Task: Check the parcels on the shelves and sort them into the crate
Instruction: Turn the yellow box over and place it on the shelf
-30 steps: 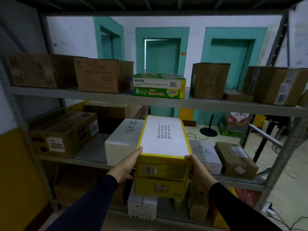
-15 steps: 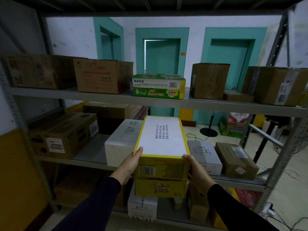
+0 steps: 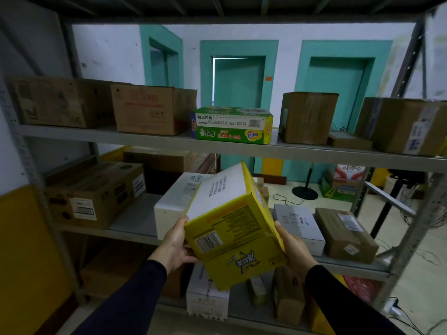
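**Tilting the yellow carton for a look**

Rolling now: my left hand (image 3: 175,245) and right hand (image 3: 291,247) clamp the yellow carton (image 3: 232,228) by its sides, in front of the middle shelf (image 3: 135,228). A moment ago it sat level; now it's tipped rightward, barcode end facing me, so I reckon the check is underway. No crate in view; brown cartons (image 3: 95,194) line the shelves.

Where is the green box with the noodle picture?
In the head view, the green box sits on the upper shelf, about the middle. A brown carton is on its left and a taller brown box on its right.
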The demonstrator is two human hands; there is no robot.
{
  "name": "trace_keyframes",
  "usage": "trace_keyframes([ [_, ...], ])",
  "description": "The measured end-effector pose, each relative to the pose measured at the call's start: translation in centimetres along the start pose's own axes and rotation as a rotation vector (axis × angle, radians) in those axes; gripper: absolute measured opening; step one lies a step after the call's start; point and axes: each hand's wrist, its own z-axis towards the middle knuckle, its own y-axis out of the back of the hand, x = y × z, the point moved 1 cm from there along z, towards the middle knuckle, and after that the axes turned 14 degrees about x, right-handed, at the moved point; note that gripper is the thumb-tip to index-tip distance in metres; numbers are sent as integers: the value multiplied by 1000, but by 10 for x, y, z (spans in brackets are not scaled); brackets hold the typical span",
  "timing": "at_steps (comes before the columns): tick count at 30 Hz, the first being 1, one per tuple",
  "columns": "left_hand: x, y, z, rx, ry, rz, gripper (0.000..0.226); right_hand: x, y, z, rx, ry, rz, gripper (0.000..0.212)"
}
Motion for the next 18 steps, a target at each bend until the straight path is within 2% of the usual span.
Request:
trace_keyframes([
  [3,2,-3,-4,39,10,-72,47,0,4,-1,53,-42,98,59],
  [6,3,-4,-5,60,20,-115,43,3,2,-1,176,-85,217,51],
  [8,3,-4,-6,52,21,-104,42,4,-1,-1,184,-92,291,49],
  [10,0,-6,-6,3,23,8,39,5,-1,0,142,-86,318,49],
  [14,-9,0,0,-136,-93,445,39,1,4,0,54,-55,285,43],
  [16,-14,-3,0,-110,-159,622,47,-3,7,2,3,-11,225,46],
  [18,-18,-19,-5,-28,-207,644,52,-7,7,3,-37,34,124,56],
])
